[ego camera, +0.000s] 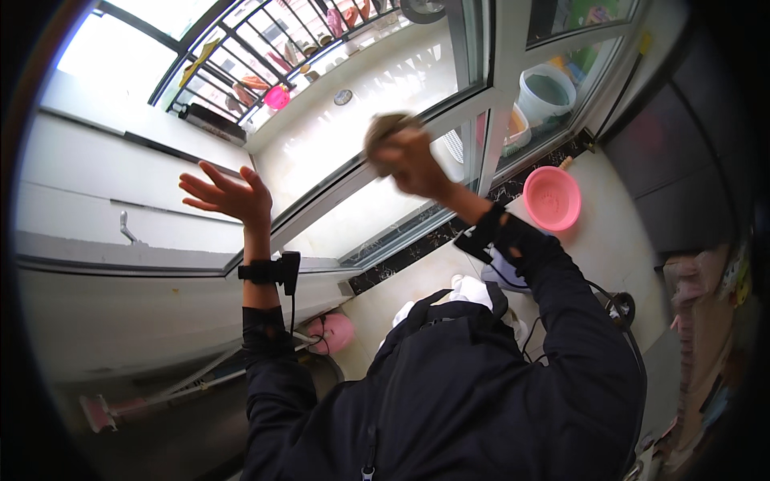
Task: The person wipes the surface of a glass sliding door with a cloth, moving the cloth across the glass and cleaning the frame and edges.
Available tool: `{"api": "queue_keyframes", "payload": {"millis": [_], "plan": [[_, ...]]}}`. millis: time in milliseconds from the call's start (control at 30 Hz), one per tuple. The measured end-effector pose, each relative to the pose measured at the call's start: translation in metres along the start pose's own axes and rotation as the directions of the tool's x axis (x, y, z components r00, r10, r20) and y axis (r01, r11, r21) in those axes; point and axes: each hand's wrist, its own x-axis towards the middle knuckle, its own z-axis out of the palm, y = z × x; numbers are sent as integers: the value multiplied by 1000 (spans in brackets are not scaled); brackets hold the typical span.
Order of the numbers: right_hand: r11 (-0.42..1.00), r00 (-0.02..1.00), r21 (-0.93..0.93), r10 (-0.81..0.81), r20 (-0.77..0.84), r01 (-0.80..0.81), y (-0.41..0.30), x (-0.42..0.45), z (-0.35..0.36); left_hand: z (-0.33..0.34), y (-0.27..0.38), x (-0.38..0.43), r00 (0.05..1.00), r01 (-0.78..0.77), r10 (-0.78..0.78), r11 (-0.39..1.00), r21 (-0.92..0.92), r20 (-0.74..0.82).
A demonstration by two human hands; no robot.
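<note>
My right hand (pixel 421 162) is raised, its fingers closed around a brown-grey wad (pixel 380 135), likely a cloth, blurred. Hand and wad appear in front of a white-framed window (pixel 325 222); whether the wad touches the glass I cannot tell. Palm up with spread fingers, my left hand (pixel 234 195) holds nothing. It is nearest the left part of the window, above a metal window handle (pixel 125 228). Both wrists wear black straps with small devices.
A pink basin (pixel 552 198) sits on the tiled floor (pixel 607 198) at right. Behind glass stand a white bucket (pixel 546 90) and a black railing (pixel 252 54) with shoes beside it. A pink-ended mop (pixel 99 412) lies at lower left, near a pink round item (pixel 334 332). Cables hang near my right arm.
</note>
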Motion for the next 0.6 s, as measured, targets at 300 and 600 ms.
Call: {"api": "queue_keyframes", "payload": {"millis": [300, 600], "plan": [[900, 922, -264, 278, -268, -348, 40, -2, -26, 8, 4, 1, 998, 12, -14, 1000, -27, -67], [888, 875, -210, 317, -366, -409, 84, -4, -60, 4, -1, -4, 999, -17, 16, 999, -44, -29]]}}
